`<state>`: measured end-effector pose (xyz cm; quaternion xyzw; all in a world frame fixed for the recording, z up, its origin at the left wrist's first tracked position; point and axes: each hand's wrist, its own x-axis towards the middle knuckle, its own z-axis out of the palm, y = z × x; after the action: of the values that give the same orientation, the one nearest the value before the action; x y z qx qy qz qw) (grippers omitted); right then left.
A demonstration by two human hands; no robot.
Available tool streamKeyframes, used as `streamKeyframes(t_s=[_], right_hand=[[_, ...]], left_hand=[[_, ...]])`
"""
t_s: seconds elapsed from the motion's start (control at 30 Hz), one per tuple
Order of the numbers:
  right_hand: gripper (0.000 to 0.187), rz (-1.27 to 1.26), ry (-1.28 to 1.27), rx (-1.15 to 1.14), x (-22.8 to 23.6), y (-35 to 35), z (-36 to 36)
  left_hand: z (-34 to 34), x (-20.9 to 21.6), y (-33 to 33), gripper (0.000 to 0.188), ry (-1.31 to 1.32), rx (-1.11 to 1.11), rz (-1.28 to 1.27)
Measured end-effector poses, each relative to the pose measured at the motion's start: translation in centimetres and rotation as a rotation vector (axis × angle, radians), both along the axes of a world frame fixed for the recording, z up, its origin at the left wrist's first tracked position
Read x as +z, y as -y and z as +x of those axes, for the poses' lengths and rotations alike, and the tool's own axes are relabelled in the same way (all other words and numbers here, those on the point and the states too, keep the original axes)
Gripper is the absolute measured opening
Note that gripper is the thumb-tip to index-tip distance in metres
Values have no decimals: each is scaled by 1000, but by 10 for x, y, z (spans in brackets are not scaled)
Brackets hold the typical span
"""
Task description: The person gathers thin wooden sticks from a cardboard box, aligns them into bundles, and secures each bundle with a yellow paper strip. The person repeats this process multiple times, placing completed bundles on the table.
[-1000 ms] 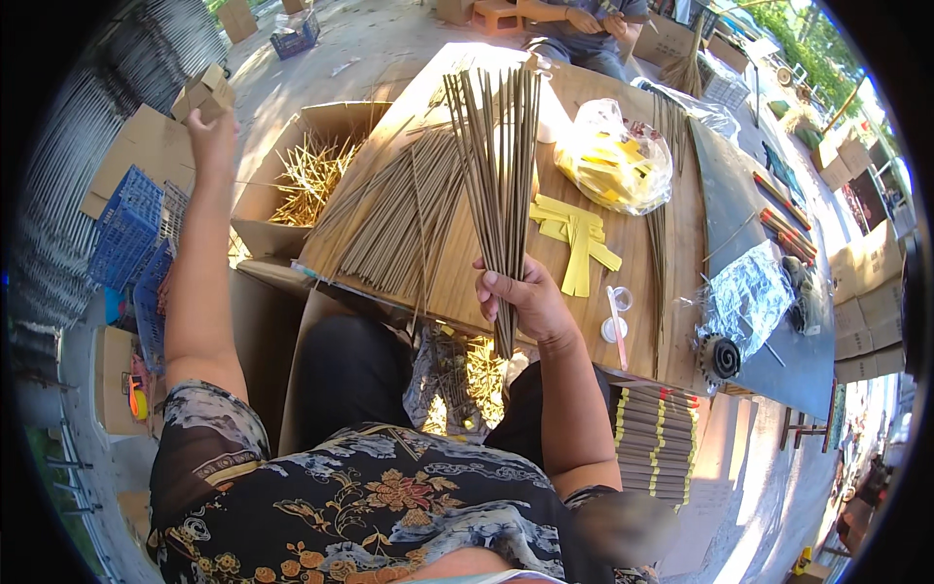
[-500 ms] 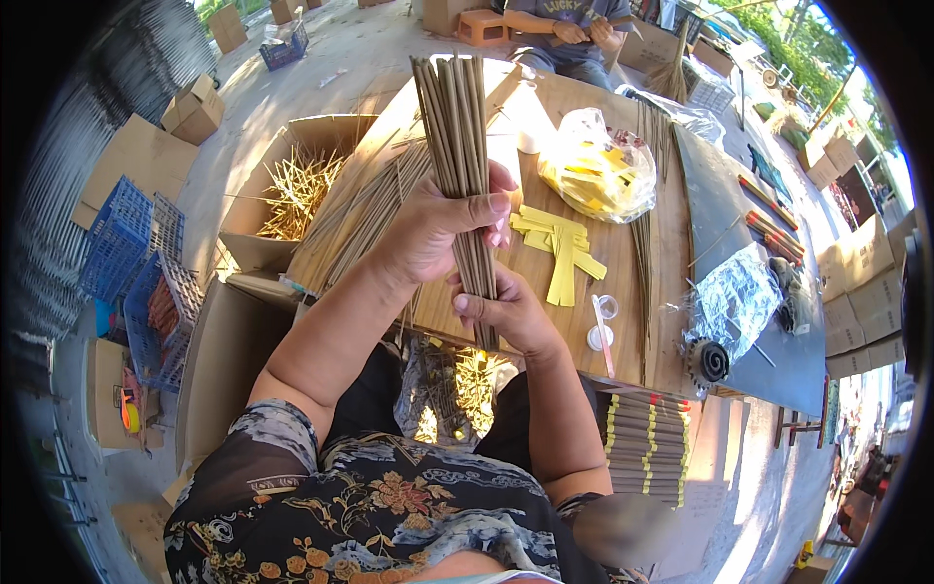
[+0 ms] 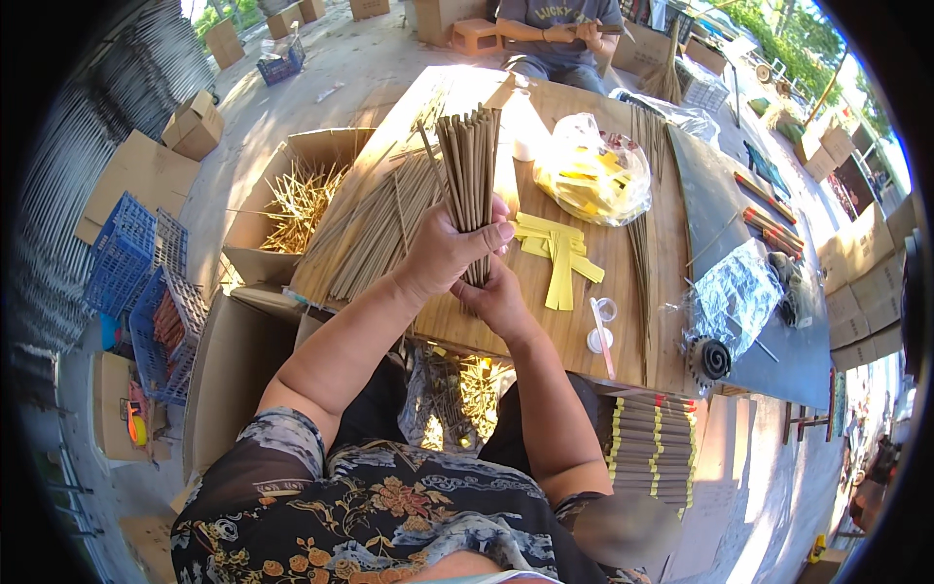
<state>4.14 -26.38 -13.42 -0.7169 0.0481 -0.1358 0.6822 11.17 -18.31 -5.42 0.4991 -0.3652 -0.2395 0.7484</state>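
Over the near edge of the wooden table I hold a bundle of thin brown incense sticks, its far ends fanned a little and uneven. One stick leans out from the bundle's left side. My left hand is closed round the middle, thumb across the front. Just below it, my right hand is closed round the lower part; the bundle's bottom end is hidden. Loose incense sticks lie on the table to the left. Yellow paper strips lie crossed to the right of my hands.
A clear bag of yellow strips sits farther back. A small round container is near the right edge. Banded bundles are stacked below right. A cardboard box of sticks stands left. Across the table sits another person.
The bundle has come down and tipped, so it looks shorter and its bottom end no longer shows. My right hand has moved up close under my left. One stick now juts out left.
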Motion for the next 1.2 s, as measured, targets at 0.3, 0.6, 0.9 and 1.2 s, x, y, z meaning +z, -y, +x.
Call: streamKeyframes(t_s=[0.3,0.6,0.9,1.2], right_hand=[[47,-184,51,-119,-9,-5,3],[23,494,-72,472,19,-19,-30],[24,-174,-141,33,8,-43,-24],[19,-341,-266,28,-5,-60,-25]], left_hand=[[-5,-13,5,10,231,273,1],[13,18,-16,20,-436,-341,-144],[14,0,-24,22,-417,253,22],[26,-32,-47,25,-546,307,-1]])
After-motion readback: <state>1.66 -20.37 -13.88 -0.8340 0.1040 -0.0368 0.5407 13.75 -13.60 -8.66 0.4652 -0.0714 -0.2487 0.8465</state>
